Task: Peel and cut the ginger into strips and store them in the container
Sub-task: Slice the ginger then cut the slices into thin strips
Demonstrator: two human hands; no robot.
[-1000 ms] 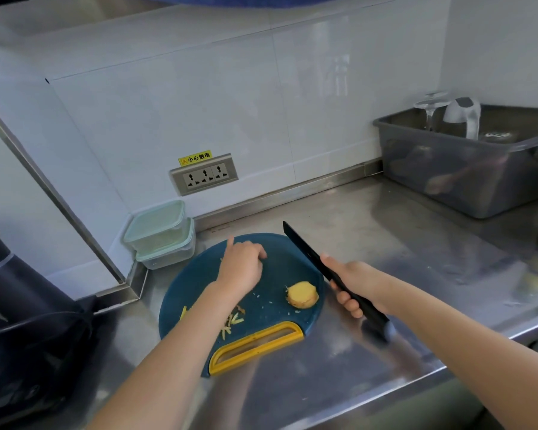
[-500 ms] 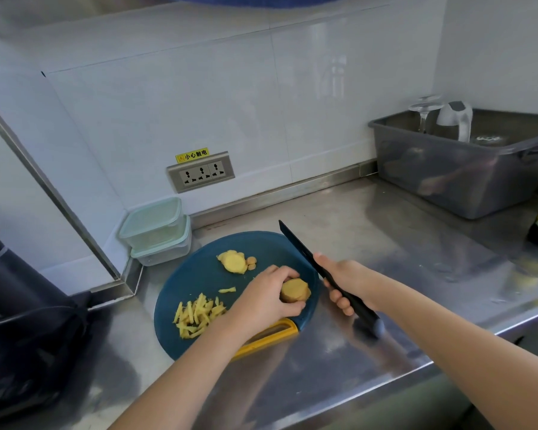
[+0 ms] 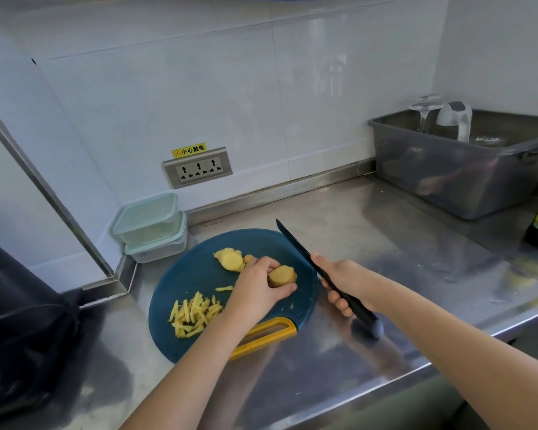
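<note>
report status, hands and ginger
Left hand grips ginger chunk on cutting board. Right hand holds knife, blade clear of ginger. Strips piled on board, containers lidded, nothing blocking.

**Ginger chunk** (image 3: 282, 275): yellow cut face up, browner side, on right part of round blue cutting board (image 3: 193, 274); pinched between thumb and fingers of left hand (image 3: 255, 287).
**Second ginger piece** (image 3: 230, 259): pale cut face up, toward board's far side, small slices touching it.
**Ginger strips** (image 3: 194, 315): loose yellow pile on board's near-left part. One stray strip (image 3: 224, 288) lies between pile and chunk.
**Knife** (image 3: 298, 252): black blade and handle, gripped by right hand (image 3: 343, 283); blade slants along board's right edge, tip pointing away, apart from chunk.
**Containers** (image 3: 148, 217): two, clear with pale green lids, stacked, closed, in counter corner just beyond board.
</note>
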